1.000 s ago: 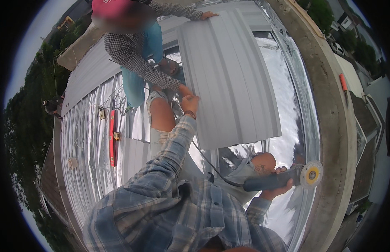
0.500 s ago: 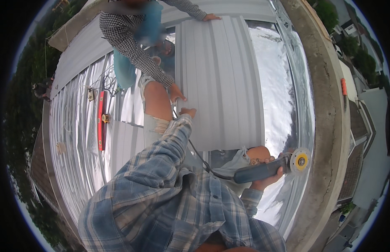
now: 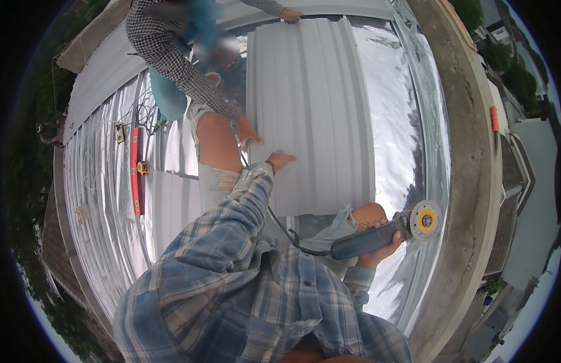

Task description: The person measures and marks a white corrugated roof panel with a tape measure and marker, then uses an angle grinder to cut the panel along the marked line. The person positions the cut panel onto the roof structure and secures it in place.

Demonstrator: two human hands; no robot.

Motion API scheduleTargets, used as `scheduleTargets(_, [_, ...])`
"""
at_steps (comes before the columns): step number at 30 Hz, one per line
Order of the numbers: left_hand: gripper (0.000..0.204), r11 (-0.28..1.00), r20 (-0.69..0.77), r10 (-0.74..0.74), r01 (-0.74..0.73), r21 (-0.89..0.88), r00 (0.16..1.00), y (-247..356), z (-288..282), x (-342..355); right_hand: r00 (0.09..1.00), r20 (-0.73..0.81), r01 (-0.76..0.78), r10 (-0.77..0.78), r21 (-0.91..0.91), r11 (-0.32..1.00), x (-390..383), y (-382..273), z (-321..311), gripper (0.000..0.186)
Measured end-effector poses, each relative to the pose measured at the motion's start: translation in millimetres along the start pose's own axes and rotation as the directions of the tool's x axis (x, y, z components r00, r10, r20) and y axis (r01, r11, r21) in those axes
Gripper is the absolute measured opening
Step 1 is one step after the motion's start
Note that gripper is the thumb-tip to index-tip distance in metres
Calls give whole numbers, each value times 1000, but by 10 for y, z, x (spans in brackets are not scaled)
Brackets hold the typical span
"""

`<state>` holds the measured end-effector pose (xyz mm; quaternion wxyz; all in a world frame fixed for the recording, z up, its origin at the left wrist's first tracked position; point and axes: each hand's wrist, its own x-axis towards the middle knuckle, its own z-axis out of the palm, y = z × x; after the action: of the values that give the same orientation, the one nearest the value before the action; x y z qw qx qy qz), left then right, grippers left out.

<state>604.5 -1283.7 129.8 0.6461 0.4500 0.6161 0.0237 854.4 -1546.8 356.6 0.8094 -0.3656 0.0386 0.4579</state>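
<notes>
A ribbed grey metal roofing sheet lies in front of me over shiny silver foil. My left hand rests on the sheet near its left edge, fingers stretched out and holding nothing. At the right, my right hand is wrapped round the body of a dark angle grinder. Its disc, with a yellow centre, faces up beside the foil, touching no sheet. The grinder's black cord runs up between my legs. A co-worker's hand is at the sheet's left edge, the other hand at its far edge.
A red spirit level and a yellow tape measure lie on the left. Concrete parapet borders the right side, with an orange-handled tool on it. Another person is at the far left edge.
My left hand has moved from the sheet's left edge onto its surface, its fingers now straighter. The grinder stays in my right hand, and its disc shows more face-on. The whole view has shifted slightly.
</notes>
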Motion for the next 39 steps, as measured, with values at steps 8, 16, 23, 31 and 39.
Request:
scheduleTargets(8, [89, 766, 16, 161, -135, 629, 987, 404, 359, -240, 998, -55, -40, 33, -134, 990, 60, 15, -57, 46])
scheduleTargets(16, [82, 698, 27, 340, -271, 663, 940, 673, 481, 18, 988, 51, -130, 144, -214, 968, 534, 326, 474, 52])
scheduleTargets(23, [70, 831, -384, 493, -291, 475, 781, 959, -221, 754, 973, -193, 55, -129, -349, 936, 1163, 1082, 1112, 70])
scheduleTargets(31, [99, 921, -595, 238, 16, 389, 767, 973, -575, 1167, 991, 44, 106, -126, -834, 541, 2510, 1434, 1497, 55])
scheduleTargets(39, [97, 852, -494, 380, -88, 516, 782, 732, -394, 1063, 945, 311, 314, 101, -949, -13, 4417, 2067, 2687, 57])
